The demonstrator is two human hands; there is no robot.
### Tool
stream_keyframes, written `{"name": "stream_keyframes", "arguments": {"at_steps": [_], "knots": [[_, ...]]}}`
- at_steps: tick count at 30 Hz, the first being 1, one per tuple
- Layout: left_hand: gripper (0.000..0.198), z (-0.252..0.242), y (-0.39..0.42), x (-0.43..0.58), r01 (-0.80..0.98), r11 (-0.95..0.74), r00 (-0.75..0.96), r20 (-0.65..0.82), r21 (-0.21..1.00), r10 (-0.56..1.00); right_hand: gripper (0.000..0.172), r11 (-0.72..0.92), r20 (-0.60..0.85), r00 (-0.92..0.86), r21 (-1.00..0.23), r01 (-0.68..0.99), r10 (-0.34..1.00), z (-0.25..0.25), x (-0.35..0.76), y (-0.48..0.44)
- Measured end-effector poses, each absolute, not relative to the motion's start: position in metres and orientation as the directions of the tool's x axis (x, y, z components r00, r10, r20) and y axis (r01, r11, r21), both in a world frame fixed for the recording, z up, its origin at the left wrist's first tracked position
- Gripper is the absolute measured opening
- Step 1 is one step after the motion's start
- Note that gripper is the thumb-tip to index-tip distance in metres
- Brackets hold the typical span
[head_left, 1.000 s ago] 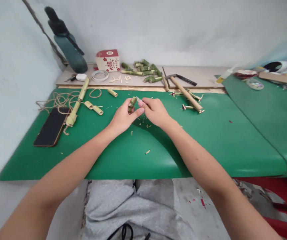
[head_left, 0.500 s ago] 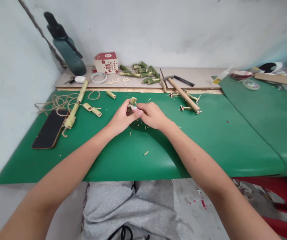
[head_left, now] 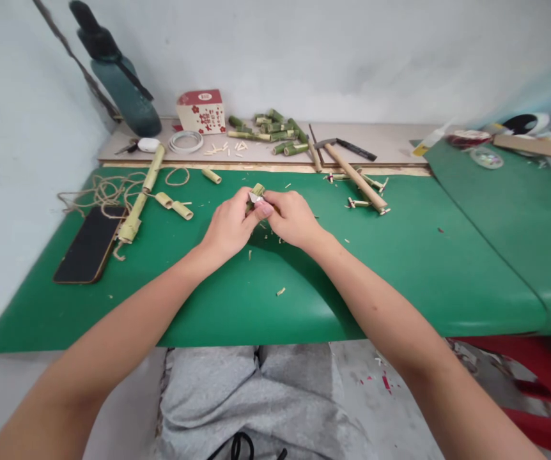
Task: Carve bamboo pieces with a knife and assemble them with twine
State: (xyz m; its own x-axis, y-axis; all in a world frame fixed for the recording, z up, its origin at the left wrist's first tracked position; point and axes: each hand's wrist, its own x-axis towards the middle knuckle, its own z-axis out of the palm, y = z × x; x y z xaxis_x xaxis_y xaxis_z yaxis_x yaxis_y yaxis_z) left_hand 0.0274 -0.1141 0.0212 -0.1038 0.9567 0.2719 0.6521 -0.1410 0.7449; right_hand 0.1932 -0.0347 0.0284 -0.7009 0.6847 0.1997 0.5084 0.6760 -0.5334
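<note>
Your left hand (head_left: 230,223) grips short bamboo piece (head_left: 257,190). Your right hand (head_left: 292,218) pinches small blade (head_left: 255,199), tip touching bamboo piece. Hands meet over green tabletop (head_left: 400,268). Phone (head_left: 89,244) at 9 o'clock of hands, well apart. Hammer (head_left: 352,177) at 2 o'clock. Bamboo offcuts pile (head_left: 270,131) at 12 o'clock, near red-white box (head_left: 202,111). Shaving (head_left: 281,292) at 6 o'clock.

Nothing can be read: the red-and-white box (head_left: 202,112) at the back bears red marks too small to make out.
</note>
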Motion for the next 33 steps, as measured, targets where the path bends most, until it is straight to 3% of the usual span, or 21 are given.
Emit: {"name": "stream_keyframes", "arguments": {"at_steps": [11,17,21,26,33], "knots": [[0.056,0.020,-0.112,0.025,0.727,-0.081,-0.179,0.301,0.682,0.937,0.045,0.565,0.298,-0.486,-0.532,0.630,0.822,0.022,0.181,-0.038],[0.049,0.021,-0.121,0.043,0.550,-0.119,-0.139,0.231,0.827,0.963,0.058,0.463,0.396,-0.257,-0.619,0.634,0.882,0.018,0.204,0.001],[0.046,0.011,-0.119,0.044,0.434,-0.182,-0.091,0.243,0.883,0.966,0.059,0.482,0.410,-0.268,-0.626,0.613,0.872,0.018,0.211,0.003],[0.044,-0.001,-0.110,0.034,0.334,-0.203,-0.148,0.264,0.920,0.953,0.057,0.514,0.392,-0.334,-0.612,0.601,0.857,0.019,0.205,-0.005],[0.026,0.000,-0.107,0.037,0.373,-0.285,-0.197,0.376,0.883,0.905,0.059,0.516,0.396,-0.332,-0.612,0.600,0.856,0.021,0.210,-0.002]]}}
